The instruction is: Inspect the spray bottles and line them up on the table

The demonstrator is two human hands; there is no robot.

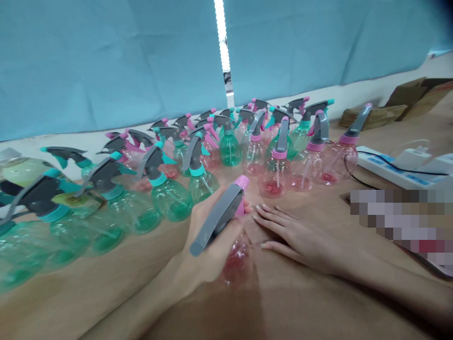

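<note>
My left hand point(208, 241) is wrapped round the neck of a pink spray bottle point(238, 262) with a grey and pink trigger head. The clear pink body shows below my fingers, at or just above the brown tabletop point(290, 302). Flat on the table to the right lies my right hand point(293, 233), fingers stretched out and nothing in it. Its fingertips are close to the held bottle. Just beyond stand more pink spray bottles point(274, 182), while green spray bottles point(171, 200) line the left side.
Many more bottles crowd the back, below a blue cloth wall point(106, 61). At right are a white power strip point(396, 167) with a plugged-in adapter and black cable, a pixelated flat object point(406, 226), and brown cardboard point(414, 101). A bright strip point(221, 33) splits the cloth.
</note>
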